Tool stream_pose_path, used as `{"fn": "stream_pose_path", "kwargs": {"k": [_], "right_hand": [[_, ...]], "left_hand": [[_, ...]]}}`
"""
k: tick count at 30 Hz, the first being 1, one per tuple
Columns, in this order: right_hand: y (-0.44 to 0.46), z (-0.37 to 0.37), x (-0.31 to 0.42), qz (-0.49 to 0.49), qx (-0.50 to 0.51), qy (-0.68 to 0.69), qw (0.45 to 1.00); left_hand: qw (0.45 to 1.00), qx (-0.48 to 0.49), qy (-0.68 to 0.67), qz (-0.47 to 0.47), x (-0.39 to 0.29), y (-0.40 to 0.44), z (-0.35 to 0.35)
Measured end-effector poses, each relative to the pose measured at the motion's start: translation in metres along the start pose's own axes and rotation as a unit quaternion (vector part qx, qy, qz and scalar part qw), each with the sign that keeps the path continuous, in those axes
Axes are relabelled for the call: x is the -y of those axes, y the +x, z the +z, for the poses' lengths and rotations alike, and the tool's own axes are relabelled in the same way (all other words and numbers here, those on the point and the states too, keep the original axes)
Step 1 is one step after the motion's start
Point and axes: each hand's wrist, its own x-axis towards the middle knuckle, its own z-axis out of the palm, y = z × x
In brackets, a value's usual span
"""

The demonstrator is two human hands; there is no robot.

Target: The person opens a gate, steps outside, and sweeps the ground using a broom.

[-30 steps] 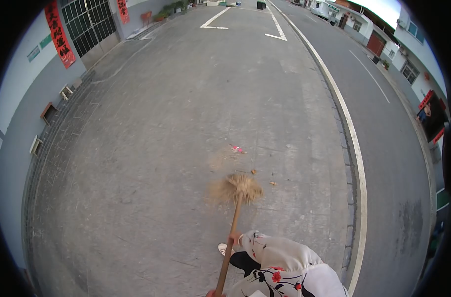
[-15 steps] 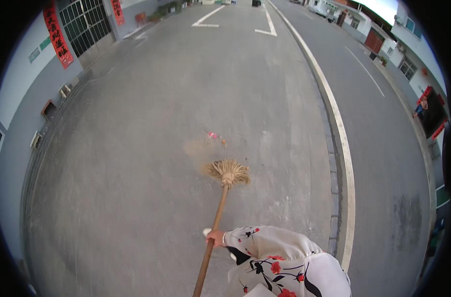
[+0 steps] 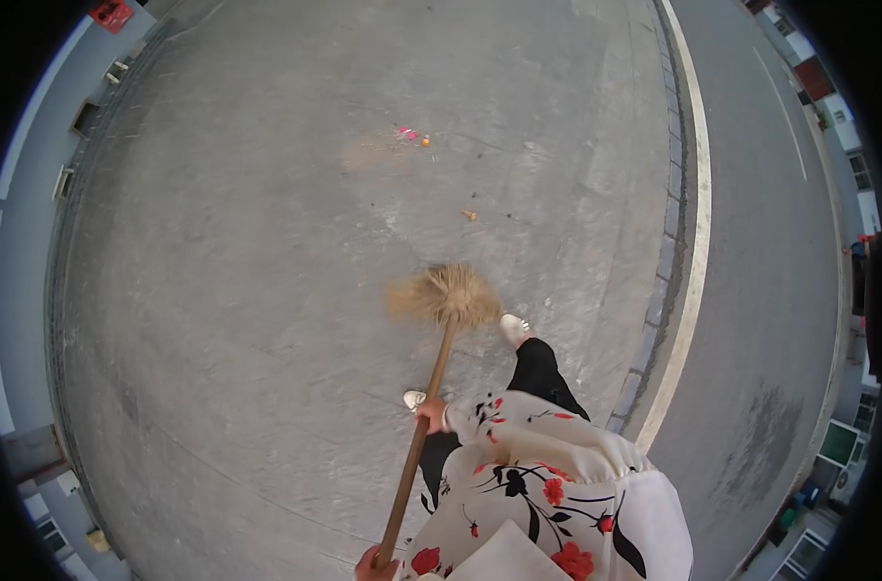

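A broom (image 3: pixel 451 293) with a straw head lies against the grey pavement, its wooden handle slanting down to the lower left. My right hand (image 3: pixel 432 415) is wrapped round the middle of the handle. Lower down, near the bottom edge, my left hand (image 3: pixel 374 565) grips the handle's end. Beyond the broom head lie pink scraps (image 3: pixel 407 133), a small orange piece (image 3: pixel 425 142) and a brownish piece (image 3: pixel 470 215).
My white shoes (image 3: pixel 515 329) stand either side of the handle. A white line (image 3: pixel 698 223) and kerb run along the right, with a road (image 3: pixel 760 242) beyond. Small stools (image 3: pixel 63 182) stand by the building wall at the left.
The view has tilted down, so both shoes and my left hand show now. The broom head appears nearer my feet and farther from the pink scraps.
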Motion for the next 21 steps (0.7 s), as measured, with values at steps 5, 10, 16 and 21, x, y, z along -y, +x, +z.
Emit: {"fn": "stream_pose_path", "kwargs": {"k": [5,10,16,21], "right_hand": [[0.022,-0.184,-0.114,0.335,-0.171,0.380,0.845],[0.040,-0.336,-0.058,0.323,-0.271,0.598,0.681],[0.016,-0.401,0.024,0.279,-0.110,0.683,0.666],[0.015,-0.275,0.007,0.128,-0.002,0.746,0.653]], "left_hand": [[0.988,-0.042,0.088,0.119,-0.084,0.068,0.194],[0.982,-0.006,-0.041,0.187,-0.202,0.157,0.316],[0.971,-0.005,0.004,0.240,-0.260,0.100,0.292],[0.979,-0.040,0.145,0.136,-0.249,-0.005,0.201]]}}
